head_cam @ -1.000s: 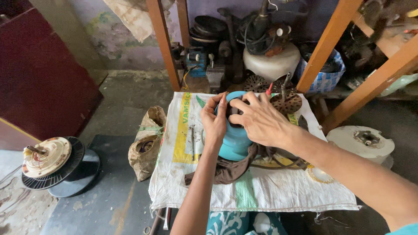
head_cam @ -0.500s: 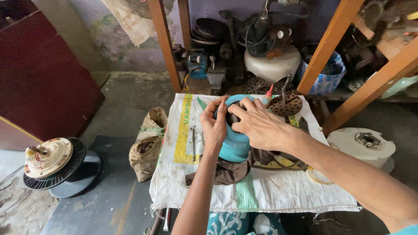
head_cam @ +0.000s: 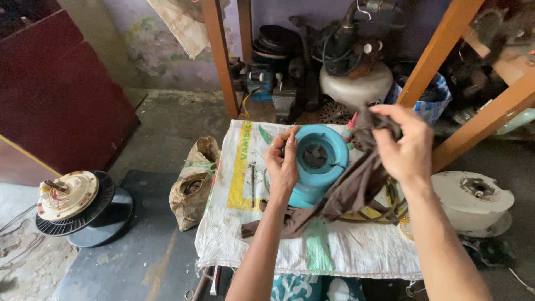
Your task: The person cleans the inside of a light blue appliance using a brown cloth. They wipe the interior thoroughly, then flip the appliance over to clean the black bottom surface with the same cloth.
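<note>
A dark red cabinet (head_cam: 56, 95) fills the upper left, standing on the concrete floor (head_cam: 167, 120). Orange wooden posts (head_cam: 220, 56) frame a shelf area crowded with dark machine parts and a cream housing (head_cam: 356, 86). In the centre, a white woven sack (head_cam: 334, 251) covers the surface and hangs over its near edge.

A round white casing (head_cam: 471, 198) lies to the right of the sack, near it. At the left, well apart, a cream rotor (head_cam: 67, 195) sits on a black ribbed disc (head_cam: 97, 214). A tan bag (head_cam: 195, 184) rests just beside the left edge of the sack.

A teal housing (head_cam: 317, 167), round with a dark central opening, stands on the sack near its far edge. A brown cloth (head_cam: 345, 192) runs from the sack, across the right side of the housing, up to the raised right hand.

The left hand (head_cam: 283, 161) rests against the left side of the housing, fingers bent together, fingertips touching its upper rim. Whether the fingers fully clamp the rim cannot be told. The right hand (head_cam: 404, 145) is raised above and to the right of the housing, clear of it, fingers curled and pinched on the upper end of the cloth.

A thin metal rod (head_cam: 253, 181) lies on the sack, just left of the left hand.
</note>
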